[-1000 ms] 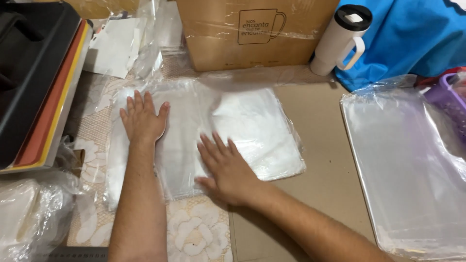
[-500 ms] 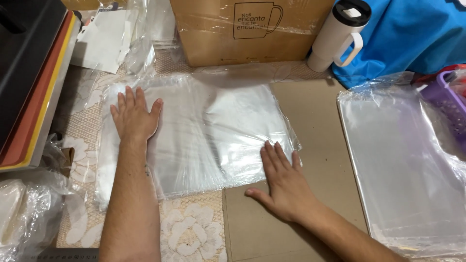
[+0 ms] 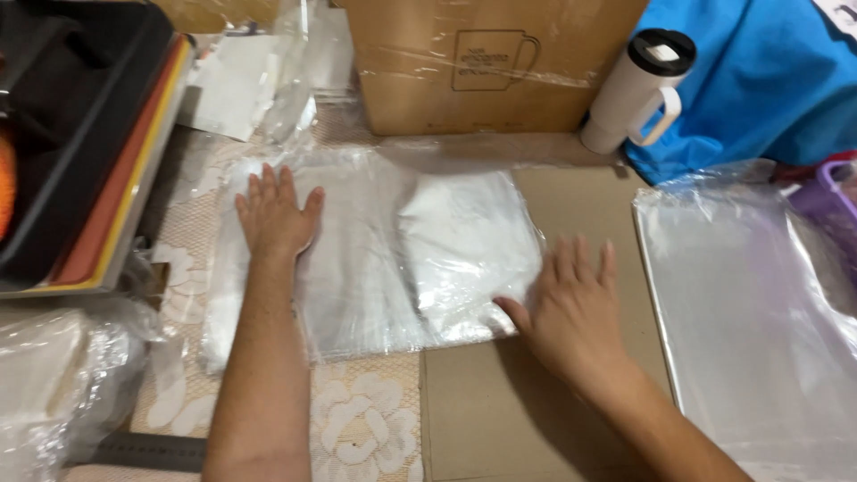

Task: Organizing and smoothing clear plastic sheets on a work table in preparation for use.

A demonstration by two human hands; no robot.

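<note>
A clear plastic bag [image 3: 375,259] with a white folded item [image 3: 469,241] inside lies flat in front of me. My left hand [image 3: 275,214] presses palm-down on the bag's left part, fingers spread. My right hand [image 3: 571,308] rests flat on brown cardboard [image 3: 500,411] at the bag's right edge, its thumb touching the bag's lower right corner. Neither hand grips anything.
A cardboard box [image 3: 486,62] stands at the back, a white tumbler with black lid [image 3: 638,89] beside it, then a blue bag [image 3: 768,80]. A stack of clear plastic bags [image 3: 759,312] lies right. A black machine [image 3: 71,134] sits left, wrapped white items [image 3: 54,384] below it.
My right hand has slid rightward across the bag, from its middle to its right edge and onto the cardboard. My left hand has stayed pressed on the bag's left part.
</note>
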